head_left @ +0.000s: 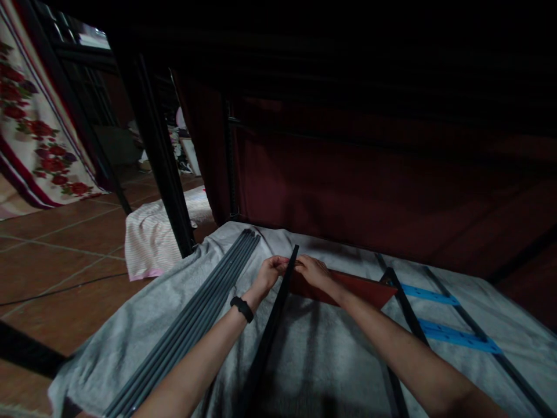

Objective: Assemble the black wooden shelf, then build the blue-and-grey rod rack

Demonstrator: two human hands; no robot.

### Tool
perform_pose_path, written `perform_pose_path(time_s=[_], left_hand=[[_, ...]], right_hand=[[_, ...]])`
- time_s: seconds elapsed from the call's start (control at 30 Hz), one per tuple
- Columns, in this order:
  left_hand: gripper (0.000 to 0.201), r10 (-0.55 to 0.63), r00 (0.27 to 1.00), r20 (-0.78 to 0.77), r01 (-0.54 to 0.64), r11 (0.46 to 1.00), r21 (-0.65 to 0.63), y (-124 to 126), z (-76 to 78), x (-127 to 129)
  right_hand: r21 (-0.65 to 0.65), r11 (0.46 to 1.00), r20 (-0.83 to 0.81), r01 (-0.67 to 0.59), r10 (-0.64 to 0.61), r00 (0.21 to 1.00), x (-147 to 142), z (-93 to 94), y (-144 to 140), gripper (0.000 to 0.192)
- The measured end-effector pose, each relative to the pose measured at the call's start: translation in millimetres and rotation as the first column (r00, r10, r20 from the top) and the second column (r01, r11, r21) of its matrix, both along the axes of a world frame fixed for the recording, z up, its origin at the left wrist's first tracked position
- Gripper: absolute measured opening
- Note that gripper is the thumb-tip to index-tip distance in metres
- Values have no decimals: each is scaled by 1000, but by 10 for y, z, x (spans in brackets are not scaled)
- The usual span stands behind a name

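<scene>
Fingers of both hands curl closed on the upper stretch of a black rail (pixel 273 325), which runs from the near edge up between the forearms. The left hand (pixel 272 271) pinches it from the left; the right hand (pixel 311 270) closes on it from the right, also touching a reddish-brown panel (pixel 361 290). All lie on a grey cloth (pixel 331 354). Left lies a bundle of grey rods (pixel 195 325). Beyond hangs a dark red curtain (pixel 348 191).
</scene>
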State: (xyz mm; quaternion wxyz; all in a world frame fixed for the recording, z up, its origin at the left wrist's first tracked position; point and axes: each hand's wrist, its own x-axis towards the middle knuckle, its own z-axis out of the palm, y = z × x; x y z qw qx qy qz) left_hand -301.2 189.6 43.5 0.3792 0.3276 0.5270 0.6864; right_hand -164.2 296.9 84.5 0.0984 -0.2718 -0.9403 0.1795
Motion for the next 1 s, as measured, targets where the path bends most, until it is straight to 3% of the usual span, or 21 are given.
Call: perform_pose_path(time_s=[0.13,0.3,0.53,0.7,0.87,1.0], left_hand=[[23,-6,999,-39,7,1000,19,58,-42,-36],[16,-99,981,-165,109,993,50,95,-89,-144],[3,-217,934,-283,258,959,115,185,1,-272],[10,-238,917,-320,289,949,122,177,27,-329],[16,-202,925,-321,254,959,129,269,-82,-332],[21,-259,927,-273,300,946,122,335,-144,-298]], right_hand=[[5,1000,18,26,-26,1000,-14,-14,-4,24],[23,999,40,48,-49,998,-23,-38,2,26],[-5,999,29,50,-50,998,-25,-45,33,23],[-38,999,4,13,-12,1000,-8,-78,69,22],[-43,999,2,4,-4,1000,-6,-105,110,21],[-49,999,9,0,1,1000,-19,-112,124,21]])
